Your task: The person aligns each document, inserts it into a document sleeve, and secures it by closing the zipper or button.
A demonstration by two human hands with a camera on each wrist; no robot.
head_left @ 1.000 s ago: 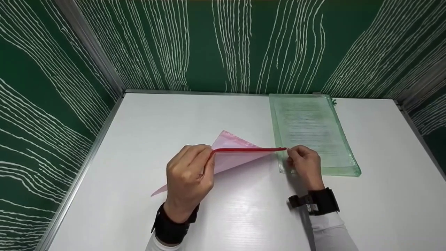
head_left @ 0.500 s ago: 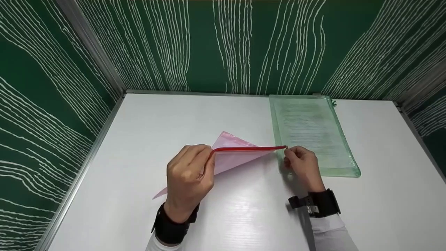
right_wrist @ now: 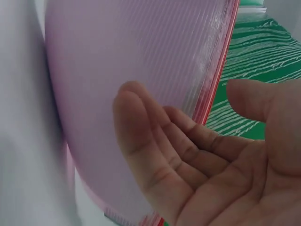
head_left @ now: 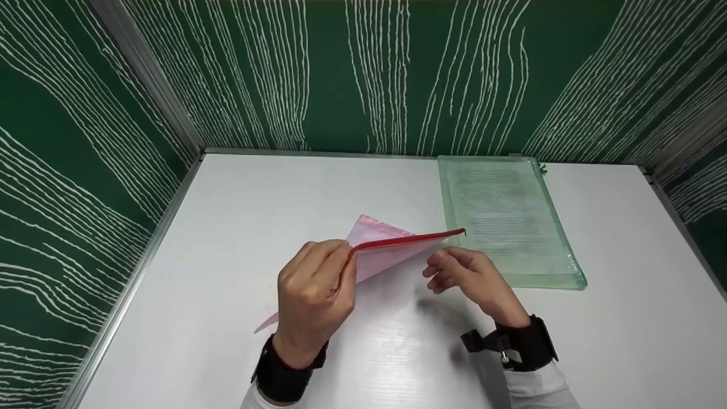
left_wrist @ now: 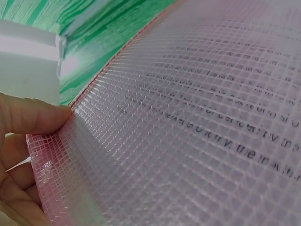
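A pink mesh zipper file bag (head_left: pixel 383 260) with a red zipper along its top edge (head_left: pixel 409 240) is held up over the white table. My left hand (head_left: pixel 313 298) pinches one end of that zipper edge between thumb and fingers. In the left wrist view, printed paper (left_wrist: pixel 244 136) shows through the grid of the bag. My right hand (head_left: pixel 471 278) is off the bag's free end, its fingers loosely bent and holding nothing. The right wrist view has its fingers (right_wrist: pixel 141 136) spread in front of the bag, the thumb well apart from them.
A green zipper file bag (head_left: pixel 542 280) with a printed sheet inside lies flat at the back right, reaching the table's far edge. Green walls (head_left: pixel 329 74) with white wavy lines stand behind and to the left of the white table (head_left: pixel 261 193).
My right hand has let go of the zipper's end and moved left and down toward me. The bag's free end has risen slightly. My left hand keeps its pinch, shifting a little right.
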